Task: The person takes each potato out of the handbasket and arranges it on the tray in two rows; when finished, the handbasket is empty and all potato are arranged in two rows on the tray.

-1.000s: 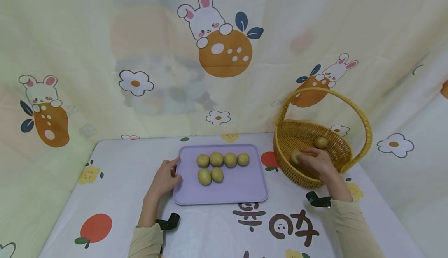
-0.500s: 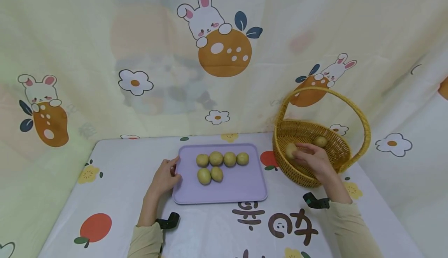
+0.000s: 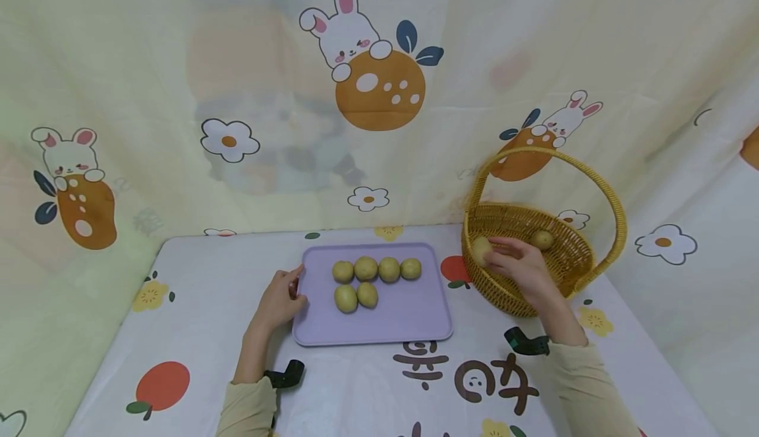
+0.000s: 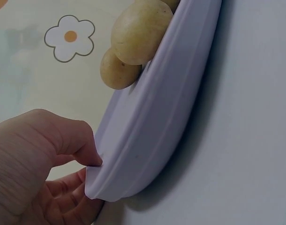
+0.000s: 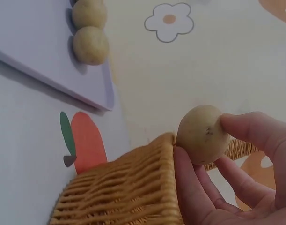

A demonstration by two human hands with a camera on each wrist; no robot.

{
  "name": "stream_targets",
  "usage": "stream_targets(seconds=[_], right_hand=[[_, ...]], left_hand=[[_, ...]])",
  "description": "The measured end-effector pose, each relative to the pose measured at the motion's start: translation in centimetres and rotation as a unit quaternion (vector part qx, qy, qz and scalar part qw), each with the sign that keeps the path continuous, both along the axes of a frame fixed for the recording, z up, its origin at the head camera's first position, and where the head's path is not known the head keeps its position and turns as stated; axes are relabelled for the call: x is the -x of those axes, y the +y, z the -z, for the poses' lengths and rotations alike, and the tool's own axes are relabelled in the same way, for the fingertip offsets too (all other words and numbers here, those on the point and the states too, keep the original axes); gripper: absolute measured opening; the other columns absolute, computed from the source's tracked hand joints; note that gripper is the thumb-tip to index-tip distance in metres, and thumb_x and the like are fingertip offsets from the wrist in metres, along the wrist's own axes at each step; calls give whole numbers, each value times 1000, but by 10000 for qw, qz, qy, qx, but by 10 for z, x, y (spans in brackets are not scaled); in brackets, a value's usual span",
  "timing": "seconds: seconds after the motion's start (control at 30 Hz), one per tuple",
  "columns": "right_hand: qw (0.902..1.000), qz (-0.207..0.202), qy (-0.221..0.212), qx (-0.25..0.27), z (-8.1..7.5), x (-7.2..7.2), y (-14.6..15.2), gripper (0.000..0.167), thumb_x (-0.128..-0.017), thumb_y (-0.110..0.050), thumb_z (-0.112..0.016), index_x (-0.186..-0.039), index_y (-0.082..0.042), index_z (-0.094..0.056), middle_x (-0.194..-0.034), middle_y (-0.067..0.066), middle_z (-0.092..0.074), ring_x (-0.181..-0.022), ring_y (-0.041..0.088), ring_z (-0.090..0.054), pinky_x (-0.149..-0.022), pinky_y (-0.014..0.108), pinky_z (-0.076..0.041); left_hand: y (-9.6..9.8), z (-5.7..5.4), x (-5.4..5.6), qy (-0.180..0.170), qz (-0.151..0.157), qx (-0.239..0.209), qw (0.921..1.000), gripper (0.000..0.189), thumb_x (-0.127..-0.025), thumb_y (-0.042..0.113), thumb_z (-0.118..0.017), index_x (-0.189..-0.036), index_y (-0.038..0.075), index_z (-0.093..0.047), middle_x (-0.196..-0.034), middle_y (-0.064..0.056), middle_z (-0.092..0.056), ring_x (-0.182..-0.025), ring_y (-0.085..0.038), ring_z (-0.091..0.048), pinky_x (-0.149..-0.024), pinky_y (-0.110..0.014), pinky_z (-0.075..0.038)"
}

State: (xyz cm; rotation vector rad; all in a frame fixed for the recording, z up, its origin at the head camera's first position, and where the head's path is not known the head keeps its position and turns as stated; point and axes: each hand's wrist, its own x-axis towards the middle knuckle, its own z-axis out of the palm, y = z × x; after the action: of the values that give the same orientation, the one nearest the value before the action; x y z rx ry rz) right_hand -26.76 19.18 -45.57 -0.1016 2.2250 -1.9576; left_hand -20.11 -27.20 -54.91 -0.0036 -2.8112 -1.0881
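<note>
My right hand (image 3: 522,269) pinches a round yellowish potato (image 5: 203,133) between thumb and fingers. In the right wrist view the potato is level with the rim of the wicker basket (image 5: 143,173), overlapping its edge. A second potato (image 3: 542,239) lies inside the basket. My left hand (image 3: 281,300) grips the left rim of the lilac tray (image 3: 409,318), its thumb on top and fingers below in the left wrist view. Several potatoes rest on the tray, with a row along the back and a potato pair (image 3: 357,297) in front of it.
The basket's tall arched handle (image 3: 617,213) rises over my right hand's side. A printed white cloth (image 3: 207,305) covers the table, with a cartoon rabbit curtain (image 3: 267,48) behind. Each wrist carries a small black device (image 3: 287,376).
My right hand has moved left and slightly up across the basket, carrying the potato from inside to its left rim. My left hand and the tray have stayed put.
</note>
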Motion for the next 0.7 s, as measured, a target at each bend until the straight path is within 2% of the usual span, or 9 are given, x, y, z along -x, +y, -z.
stream_targets(seconds=[0.13, 0.37, 0.7], right_hand=[[10000, 5, -40, 46, -1, -1, -5, 58, -92, -12, -67, -140, 11, -43, -110, 5, -57, -90, 8, -66, -83, 28, -54], [9998, 92, -98, -125, -1, 0, -12, 57, -93, -16, -68, -140, 7, -45, -119, 10, -52, -92, 7, -64, -84, 26, -53], [9991, 44, 235, -352, -1, -1, -23, 57, -91, -20, -70, -139, 4, -49, -122, 13, -52, -97, 8, -61, -83, 24, -52]], left_hand=[[0, 0, 0, -16, 10, -12, 10000, 67, -77, 3, -62, -142, -5, -48, -105, -17, -52, -80, -20, -50, -69, -34, -41], [0, -1, 0, -20, 15, -32, 10000, 68, -76, 3, -62, -142, -4, -48, -106, -17, -52, -81, -21, -50, -70, -34, -40], [0, -1, 0, -108, -35, -47, 9999, 68, -77, 3, -62, -143, -3, -47, -106, -17, -52, -80, -20, -49, -69, -34, -40]])
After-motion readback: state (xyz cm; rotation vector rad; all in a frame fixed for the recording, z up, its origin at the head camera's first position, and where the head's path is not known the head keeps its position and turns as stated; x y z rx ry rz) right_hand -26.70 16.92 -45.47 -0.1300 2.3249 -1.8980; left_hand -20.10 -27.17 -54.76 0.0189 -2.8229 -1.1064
